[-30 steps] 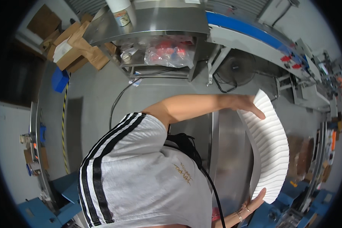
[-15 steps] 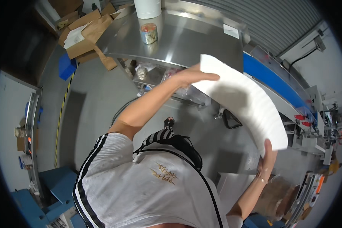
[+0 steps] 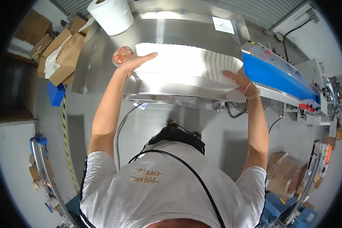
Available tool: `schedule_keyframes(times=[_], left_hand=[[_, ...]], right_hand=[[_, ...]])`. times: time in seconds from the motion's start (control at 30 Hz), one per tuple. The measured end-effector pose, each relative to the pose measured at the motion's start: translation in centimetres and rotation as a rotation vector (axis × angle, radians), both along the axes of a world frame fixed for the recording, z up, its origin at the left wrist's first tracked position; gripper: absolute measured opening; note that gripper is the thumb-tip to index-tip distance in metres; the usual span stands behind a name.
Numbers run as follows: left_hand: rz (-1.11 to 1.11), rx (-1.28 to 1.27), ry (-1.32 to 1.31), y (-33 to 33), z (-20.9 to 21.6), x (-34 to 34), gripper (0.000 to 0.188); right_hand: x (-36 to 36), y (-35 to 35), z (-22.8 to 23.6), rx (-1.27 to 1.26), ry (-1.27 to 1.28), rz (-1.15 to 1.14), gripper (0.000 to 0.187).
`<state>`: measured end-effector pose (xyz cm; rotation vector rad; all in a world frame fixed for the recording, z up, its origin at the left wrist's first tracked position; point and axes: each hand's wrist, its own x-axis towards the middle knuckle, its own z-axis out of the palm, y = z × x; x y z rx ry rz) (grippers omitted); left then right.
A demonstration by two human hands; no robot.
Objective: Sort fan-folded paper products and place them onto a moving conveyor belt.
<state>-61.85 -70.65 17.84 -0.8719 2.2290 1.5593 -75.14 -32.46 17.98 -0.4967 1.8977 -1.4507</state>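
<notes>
A long white stack of thin layers (image 3: 182,62), with fine ridges at its right end, lies over the front of the steel table (image 3: 159,32). I cannot tell its material. My left hand (image 3: 137,63) grips its left end, thumb on top and the other fingers hidden. At the right end my right hand (image 3: 239,79) holds it the same way, its thumb on the ridged part. Just left of my left hand stands a round tub with a red patterned top (image 3: 121,56), partly covered by that hand.
A large white roll (image 3: 111,17) stands at the table's back left, and a white sheet (image 3: 223,25) lies at the back right. Adjoining on the right is a blue conveyor belt (image 3: 277,81). Open cardboard boxes (image 3: 62,57) and a blue bin (image 3: 55,94) are at left.
Both hands have carried the white stack left and forward, from beside the table to over it. Its curved, tilted shape is now nearly straight and level.
</notes>
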Motion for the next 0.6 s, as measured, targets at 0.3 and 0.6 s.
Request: schedule_keyframes(times=[0.3, 0.6], left_hand=[[0.038, -0.368, 0.205, 0.0, -0.7, -0.1, 0.084], [0.035, -0.906, 0.866, 19.3, 0.6, 0.3, 0.063]], right_hand=[[-0.9, 0.5, 0.8, 0.143, 0.096, 0.063, 0.058], [-2.7, 5.8, -1.5, 0.349, 0.115, -0.008, 0.083]])
